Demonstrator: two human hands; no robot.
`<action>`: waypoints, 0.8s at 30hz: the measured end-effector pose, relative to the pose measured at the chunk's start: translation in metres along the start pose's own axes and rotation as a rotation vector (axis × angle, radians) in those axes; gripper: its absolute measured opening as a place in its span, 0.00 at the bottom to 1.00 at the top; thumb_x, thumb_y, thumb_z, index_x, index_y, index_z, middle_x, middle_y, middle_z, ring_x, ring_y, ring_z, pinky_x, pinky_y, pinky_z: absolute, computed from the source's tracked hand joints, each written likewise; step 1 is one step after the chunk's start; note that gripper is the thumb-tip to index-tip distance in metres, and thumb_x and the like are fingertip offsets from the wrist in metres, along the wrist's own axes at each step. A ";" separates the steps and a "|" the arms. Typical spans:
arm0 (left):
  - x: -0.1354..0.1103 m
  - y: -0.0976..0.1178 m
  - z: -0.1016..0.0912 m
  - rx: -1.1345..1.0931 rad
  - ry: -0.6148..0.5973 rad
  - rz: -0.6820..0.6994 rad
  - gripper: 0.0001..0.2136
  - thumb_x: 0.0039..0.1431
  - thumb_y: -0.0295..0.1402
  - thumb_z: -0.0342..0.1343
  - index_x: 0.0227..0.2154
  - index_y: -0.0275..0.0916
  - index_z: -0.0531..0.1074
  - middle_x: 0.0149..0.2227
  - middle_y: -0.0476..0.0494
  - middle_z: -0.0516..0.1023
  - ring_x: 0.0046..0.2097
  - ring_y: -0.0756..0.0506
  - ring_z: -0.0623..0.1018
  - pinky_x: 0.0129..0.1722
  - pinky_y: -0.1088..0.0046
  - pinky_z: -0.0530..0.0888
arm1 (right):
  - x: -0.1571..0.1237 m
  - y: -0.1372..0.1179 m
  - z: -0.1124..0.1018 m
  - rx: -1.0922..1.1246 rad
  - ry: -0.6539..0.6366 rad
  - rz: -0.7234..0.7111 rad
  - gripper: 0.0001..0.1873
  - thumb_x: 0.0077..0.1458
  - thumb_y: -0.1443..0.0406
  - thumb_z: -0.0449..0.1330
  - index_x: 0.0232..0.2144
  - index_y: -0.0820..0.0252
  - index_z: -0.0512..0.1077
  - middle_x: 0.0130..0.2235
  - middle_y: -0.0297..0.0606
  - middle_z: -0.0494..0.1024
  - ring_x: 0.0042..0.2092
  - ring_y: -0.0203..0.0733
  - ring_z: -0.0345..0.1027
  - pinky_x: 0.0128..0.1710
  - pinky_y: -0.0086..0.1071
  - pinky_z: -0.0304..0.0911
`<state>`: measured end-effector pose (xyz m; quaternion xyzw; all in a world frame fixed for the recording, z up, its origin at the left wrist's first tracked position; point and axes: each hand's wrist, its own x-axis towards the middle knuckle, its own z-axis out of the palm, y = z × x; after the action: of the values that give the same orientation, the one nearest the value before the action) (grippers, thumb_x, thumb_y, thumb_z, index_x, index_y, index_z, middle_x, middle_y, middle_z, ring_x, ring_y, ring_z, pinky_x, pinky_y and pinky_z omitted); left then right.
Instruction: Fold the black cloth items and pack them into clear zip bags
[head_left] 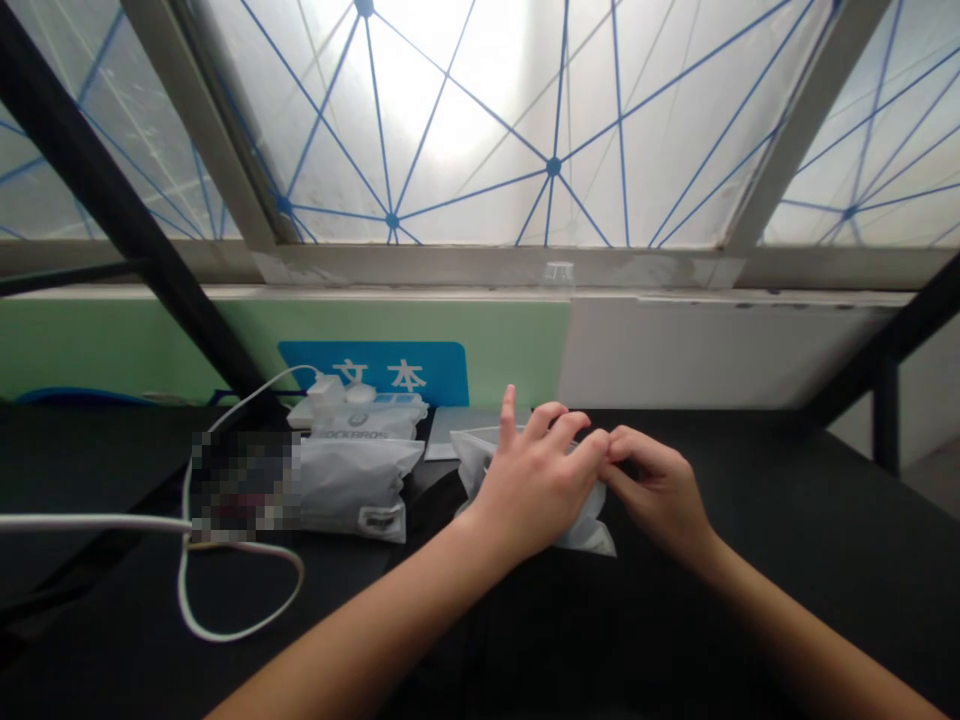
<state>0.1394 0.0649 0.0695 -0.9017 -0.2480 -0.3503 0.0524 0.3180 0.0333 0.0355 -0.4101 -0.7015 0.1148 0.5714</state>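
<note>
A frosted plastic bag (pixel 589 537) lies on the black table in front of me, largely covered by my hands. My left hand (pixel 534 478) reaches across it, thumb and forefinger pinched at the bag's right end, little finger raised. Right beside those fingertips, my right hand (pixel 664 490) pinches the same edge of the bag. The fingertips of both hands nearly touch. What the bag contains is hidden. To the left lies another grey frosted bag (pixel 352 490) with a barcode label, apart from both hands.
Behind the grey bag sit another printed bag (pixel 375 418) and a white plug (pixel 328 392) with a cable. The white cable (pixel 232 635) loops across the table's left side. A flat grey item (pixel 442 425) lies near the wall. Black frame bars (pixel 886 415) stand at both sides.
</note>
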 end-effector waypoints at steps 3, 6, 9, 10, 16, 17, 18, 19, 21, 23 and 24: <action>0.005 -0.006 -0.001 -0.029 -0.100 -0.037 0.08 0.71 0.35 0.51 0.39 0.42 0.73 0.41 0.45 0.80 0.50 0.41 0.76 0.66 0.32 0.44 | 0.001 -0.002 0.000 -0.016 -0.028 -0.027 0.07 0.62 0.66 0.63 0.30 0.56 0.73 0.31 0.35 0.76 0.33 0.39 0.70 0.32 0.33 0.66; 0.003 -0.018 -0.008 -0.055 -0.206 -0.037 0.09 0.72 0.34 0.50 0.36 0.41 0.73 0.36 0.49 0.80 0.43 0.43 0.77 0.65 0.30 0.45 | 0.003 -0.001 -0.001 -0.017 -0.082 -0.022 0.07 0.62 0.65 0.63 0.31 0.56 0.74 0.31 0.35 0.76 0.33 0.40 0.70 0.32 0.34 0.66; -0.001 -0.028 -0.013 -0.032 -0.223 0.037 0.11 0.72 0.34 0.49 0.35 0.40 0.73 0.36 0.49 0.81 0.43 0.45 0.78 0.66 0.33 0.45 | 0.004 0.002 -0.002 -0.016 -0.138 0.024 0.10 0.63 0.62 0.62 0.29 0.56 0.73 0.30 0.35 0.75 0.32 0.40 0.69 0.33 0.34 0.65; -0.003 -0.032 -0.015 -0.014 -0.212 0.055 0.11 0.72 0.34 0.49 0.35 0.40 0.73 0.36 0.48 0.81 0.42 0.45 0.79 0.66 0.34 0.46 | 0.004 0.004 -0.003 -0.005 -0.149 0.053 0.11 0.63 0.61 0.62 0.28 0.56 0.72 0.30 0.35 0.74 0.32 0.39 0.68 0.32 0.33 0.65; -0.028 -0.078 -0.031 0.024 -0.158 -0.046 0.11 0.72 0.35 0.48 0.36 0.40 0.74 0.38 0.46 0.82 0.41 0.44 0.80 0.62 0.47 0.62 | 0.006 0.026 -0.010 0.248 0.029 0.292 0.16 0.62 0.52 0.61 0.29 0.55 0.68 0.34 0.36 0.73 0.34 0.40 0.68 0.32 0.32 0.66; -0.034 -0.087 -0.037 -0.003 -0.172 -0.073 0.11 0.72 0.35 0.48 0.37 0.40 0.74 0.38 0.45 0.81 0.40 0.44 0.80 0.57 0.53 0.68 | 0.007 0.029 -0.011 0.294 0.061 0.337 0.16 0.62 0.51 0.61 0.30 0.55 0.68 0.35 0.36 0.74 0.34 0.41 0.69 0.34 0.33 0.67; -0.040 -0.094 -0.042 -0.042 -0.194 -0.100 0.11 0.72 0.35 0.48 0.37 0.40 0.73 0.36 0.45 0.81 0.39 0.44 0.79 0.51 0.60 0.72 | 0.007 0.032 -0.011 0.334 0.084 0.387 0.16 0.62 0.51 0.61 0.30 0.55 0.68 0.34 0.36 0.74 0.34 0.41 0.69 0.34 0.34 0.67; -0.045 -0.101 -0.048 -0.090 -0.209 -0.132 0.11 0.71 0.36 0.48 0.36 0.40 0.73 0.35 0.46 0.80 0.37 0.45 0.79 0.44 0.66 0.73 | 0.007 0.033 -0.010 0.369 0.104 0.438 0.17 0.61 0.50 0.62 0.31 0.55 0.68 0.33 0.36 0.74 0.33 0.40 0.68 0.33 0.34 0.67; -0.053 -0.107 -0.056 -0.201 -0.213 -0.208 0.11 0.71 0.36 0.48 0.35 0.40 0.72 0.33 0.47 0.78 0.34 0.46 0.77 0.35 0.71 0.72 | 0.006 0.034 -0.006 0.411 0.131 0.529 0.18 0.58 0.48 0.64 0.30 0.55 0.68 0.29 0.33 0.72 0.28 0.38 0.65 0.28 0.32 0.65; -0.058 -0.106 -0.058 -0.316 -0.165 -0.290 0.11 0.70 0.36 0.48 0.35 0.40 0.72 0.32 0.48 0.77 0.33 0.47 0.77 0.33 0.73 0.71 | 0.004 0.032 0.001 0.425 0.154 0.597 0.21 0.55 0.47 0.66 0.28 0.55 0.67 0.25 0.31 0.69 0.25 0.36 0.60 0.23 0.30 0.61; -0.060 -0.104 -0.056 -0.369 -0.128 -0.335 0.10 0.70 0.36 0.48 0.35 0.40 0.71 0.33 0.47 0.77 0.33 0.47 0.77 0.33 0.73 0.72 | 0.003 0.031 0.004 0.422 0.163 0.631 0.22 0.54 0.46 0.66 0.28 0.54 0.66 0.24 0.30 0.67 0.23 0.36 0.59 0.22 0.29 0.59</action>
<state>0.0174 0.1155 0.0643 -0.8626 -0.3286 -0.3357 -0.1875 0.3278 0.0562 0.0170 -0.4869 -0.4543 0.3937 0.6336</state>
